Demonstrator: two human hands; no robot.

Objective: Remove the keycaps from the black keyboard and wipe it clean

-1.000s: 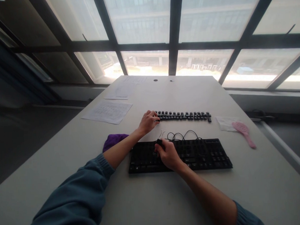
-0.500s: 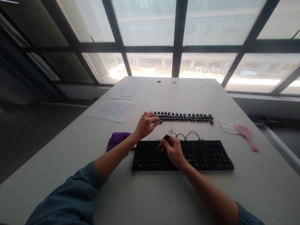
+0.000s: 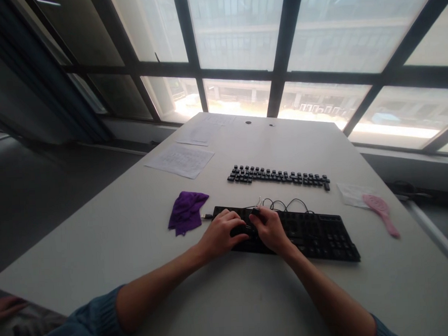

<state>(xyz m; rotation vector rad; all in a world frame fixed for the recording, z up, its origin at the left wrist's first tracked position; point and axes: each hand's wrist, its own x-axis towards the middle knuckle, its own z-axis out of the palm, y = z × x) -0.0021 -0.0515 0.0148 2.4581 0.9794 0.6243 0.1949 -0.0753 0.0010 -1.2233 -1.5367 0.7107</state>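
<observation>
Landmark: the keyboard. Window wall (image 3: 236, 29) beyond it: large glass panes in dark, straight frames. Counter (image 3: 229, 296) under it: smooth, white, matte, tapering away toward the glass. Keyboard (image 3: 323, 233) itself: long black rectangular slab, hard plastic, lying flat, slightly skewed; the marks on its keys are too small to read. Paper sheets (image 3: 179, 160) beyond and left of the keyboard: thin, flat, pale, covered in faint lines of writing, illegible here. Keycaps (image 3: 269, 176) just beyond the keyboard: small black blocks set in staggered rows, apart from it; legends unreadable. Left hand (image 3: 223, 235) over the keyboard's left part: fingers curved, thumb set apart from them; cannot tell whether this grip holds anything. Right hand (image 3: 272, 230) over the keyboard, just right of the left one: grip closed on a small tool. Purple cloth (image 3: 187, 211) left of the keyboard: soft, creased, ragged outline. Pink hairbrush (image 3: 379, 208) right of the keyboard: oval head, slim handle. Clear bag (image 3: 349, 192) beside the brush head: crinkled film. Cable (image 3: 296, 199) along the keyboard's far edge: thin, black, looped. Tool (image 3: 254, 212): black handle, thin bright wire prongs pointing away. Plug (image 3: 207, 216) at the keyboard's left end: flat, metal-tipped.
</observation>
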